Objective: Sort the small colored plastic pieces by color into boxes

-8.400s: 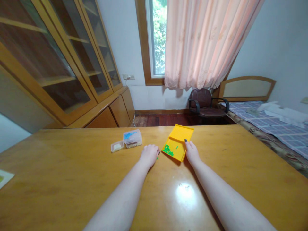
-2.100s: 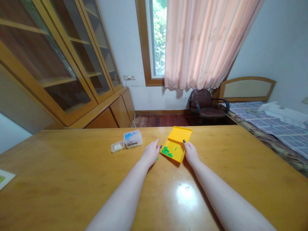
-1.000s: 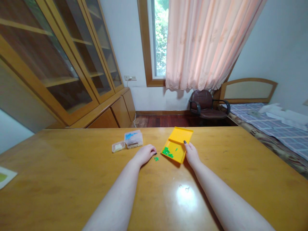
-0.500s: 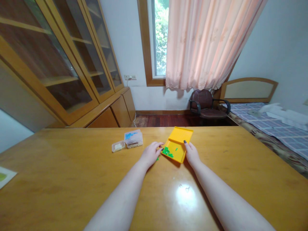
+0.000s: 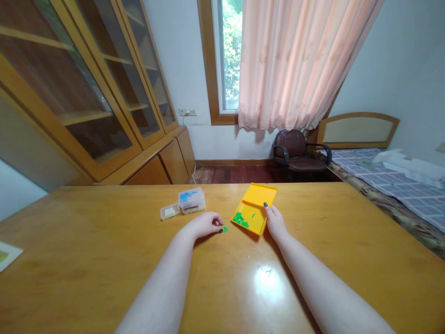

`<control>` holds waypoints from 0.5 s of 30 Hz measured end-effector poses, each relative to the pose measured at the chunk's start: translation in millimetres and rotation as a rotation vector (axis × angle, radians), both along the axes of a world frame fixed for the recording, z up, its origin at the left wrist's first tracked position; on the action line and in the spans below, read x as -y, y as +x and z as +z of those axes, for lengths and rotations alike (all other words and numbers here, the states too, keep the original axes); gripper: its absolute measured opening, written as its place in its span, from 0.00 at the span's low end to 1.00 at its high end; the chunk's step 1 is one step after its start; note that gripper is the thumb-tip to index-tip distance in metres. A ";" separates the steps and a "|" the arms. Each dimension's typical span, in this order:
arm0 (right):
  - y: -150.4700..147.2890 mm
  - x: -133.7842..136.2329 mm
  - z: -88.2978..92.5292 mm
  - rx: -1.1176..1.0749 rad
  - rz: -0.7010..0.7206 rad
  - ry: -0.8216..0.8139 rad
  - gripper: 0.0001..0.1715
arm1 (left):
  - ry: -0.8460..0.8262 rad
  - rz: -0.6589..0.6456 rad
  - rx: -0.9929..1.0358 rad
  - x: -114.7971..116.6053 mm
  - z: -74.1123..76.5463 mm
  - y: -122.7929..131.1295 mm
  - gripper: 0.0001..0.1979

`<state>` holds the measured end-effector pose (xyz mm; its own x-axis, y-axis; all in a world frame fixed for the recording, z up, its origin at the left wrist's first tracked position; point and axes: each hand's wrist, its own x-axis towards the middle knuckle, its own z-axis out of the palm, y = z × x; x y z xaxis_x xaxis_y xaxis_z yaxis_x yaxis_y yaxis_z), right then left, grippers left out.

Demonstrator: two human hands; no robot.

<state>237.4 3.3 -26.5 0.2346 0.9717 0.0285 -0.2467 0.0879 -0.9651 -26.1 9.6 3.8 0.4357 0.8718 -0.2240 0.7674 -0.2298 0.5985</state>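
Note:
My right hand [image 5: 277, 222] grips the right side of an open yellow plastic box [image 5: 257, 226], its thumb over the rim near the hinge. The box is tilted, its lid folded back away from me. Small green pieces [image 5: 240, 219] are heaped in its left corner, and a single green piece [image 5: 253, 215] lies apart from them inside. Left of the box, my left hand [image 5: 205, 224] rests low over the table with curved fingers and a gap between thumb and forefinger. Its thumb tip is beside a few loose green pieces [image 5: 225, 229] on the tabletop.
A clear box with blue bits [image 5: 192, 201] and a smaller clear case [image 5: 169, 212] stand left of my hands on the wooden table [image 5: 104, 260]. Small curved marks or bits [image 5: 264, 270] lie nearer me. Beyond are a chair [image 5: 295, 150], a bed and glass-fronted cabinets.
My left hand has moved left from the box's edge to the loose green pieces, which now show more fully. The right hand and the box have stayed nearly still.

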 end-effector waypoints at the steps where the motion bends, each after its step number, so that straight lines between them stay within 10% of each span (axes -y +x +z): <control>1: -0.1 -0.2 0.0 -0.001 0.001 0.004 0.26 | 0.001 -0.002 -0.002 -0.4 -1.3 -0.1 0.11; 15: -0.4 -1.2 -2.0 -0.022 0.026 0.004 0.25 | 0.202 0.074 0.106 6.8 6.7 27.2 0.09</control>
